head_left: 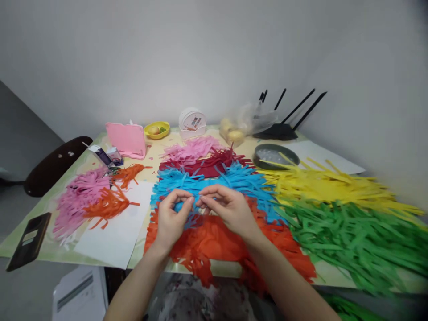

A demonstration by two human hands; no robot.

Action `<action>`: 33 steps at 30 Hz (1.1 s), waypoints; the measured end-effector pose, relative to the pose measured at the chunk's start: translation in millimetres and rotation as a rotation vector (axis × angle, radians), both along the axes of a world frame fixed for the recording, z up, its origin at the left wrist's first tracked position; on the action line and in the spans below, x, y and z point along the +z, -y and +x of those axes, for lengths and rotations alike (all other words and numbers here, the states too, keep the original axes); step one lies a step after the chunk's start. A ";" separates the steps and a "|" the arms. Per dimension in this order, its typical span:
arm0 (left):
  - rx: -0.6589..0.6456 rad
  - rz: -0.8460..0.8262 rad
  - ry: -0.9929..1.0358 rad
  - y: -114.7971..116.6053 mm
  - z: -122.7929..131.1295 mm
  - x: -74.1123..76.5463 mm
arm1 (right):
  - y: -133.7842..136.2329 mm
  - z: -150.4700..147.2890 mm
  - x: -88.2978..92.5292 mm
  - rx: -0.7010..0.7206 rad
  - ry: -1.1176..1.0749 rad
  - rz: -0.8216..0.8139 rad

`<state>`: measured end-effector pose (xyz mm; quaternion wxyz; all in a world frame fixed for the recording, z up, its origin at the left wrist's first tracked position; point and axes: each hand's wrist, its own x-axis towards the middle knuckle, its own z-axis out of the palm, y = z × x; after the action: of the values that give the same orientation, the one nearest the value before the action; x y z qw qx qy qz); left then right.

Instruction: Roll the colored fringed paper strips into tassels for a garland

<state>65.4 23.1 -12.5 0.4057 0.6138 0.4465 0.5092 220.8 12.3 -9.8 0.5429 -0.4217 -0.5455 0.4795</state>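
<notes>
My left hand [174, 218] and my right hand [229, 207] are raised close together over the middle of the table, both with thumb and fingers pinched. Whatever lies between the fingertips is too small or thin to make out. Under them are fringed sheets of paper: blue [200, 181] just behind and orange-red [214, 238] nearest me, its strips hanging over the table edge. Dark red fringe [209, 167] and pink fringe [190, 149] lie farther back. On the left, orange tassels [109, 205] with twisted ends rest by a pink fringed bundle [82, 191].
Yellow fringe [327, 185] and green fringe [354, 236] cover the right side. Behind stand a dark round tray [276, 156], a black router [277, 131], a yellow bowl [157, 130] and a pink tablet case [127, 139]. A phone [30, 240] lies at the left edge.
</notes>
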 end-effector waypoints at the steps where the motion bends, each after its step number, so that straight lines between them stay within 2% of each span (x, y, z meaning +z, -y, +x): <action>1: -0.001 0.009 0.003 3.2 -0.4 0.2 | 4.0 -3.1 -1.2 -0.006 -0.017 -0.005; 6: -0.005 0.070 -0.044 15.1 -7.1 -1.1 | 14.0 -13.5 -6.0 -0.037 -0.062 -0.005; 10: -0.008 0.194 -0.199 20.6 -15.9 -1.2 | 20.2 -20.5 -11.3 -0.055 -0.045 -0.004; 14: 0.007 0.321 -0.335 24.4 -19.9 -1.8 | 25.7 -22.5 -15.9 -0.105 0.065 0.056; 17: -0.028 0.258 -0.282 27.4 -19.3 -4.6 | 28.7 -21.9 -16.9 -0.150 0.134 0.093; 21: -0.107 0.115 -0.142 31.1 -17.7 -8.7 | 31.2 -21.8 -17.7 -0.169 0.135 0.058; 26: -0.071 0.124 -0.146 34.4 -16.2 -11.5 | 31.8 -22.3 -19.7 -0.163 0.181 0.075; 33: -0.066 0.073 -0.106 37.3 -12.6 -21.4 | 30.5 -14.8 -19.0 -0.051 0.161 -0.006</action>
<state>52.8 -14.2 -33.8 0.3754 0.6686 0.4280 0.4785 206.0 -18.2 -28.9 0.5079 -0.4743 -0.5750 0.4319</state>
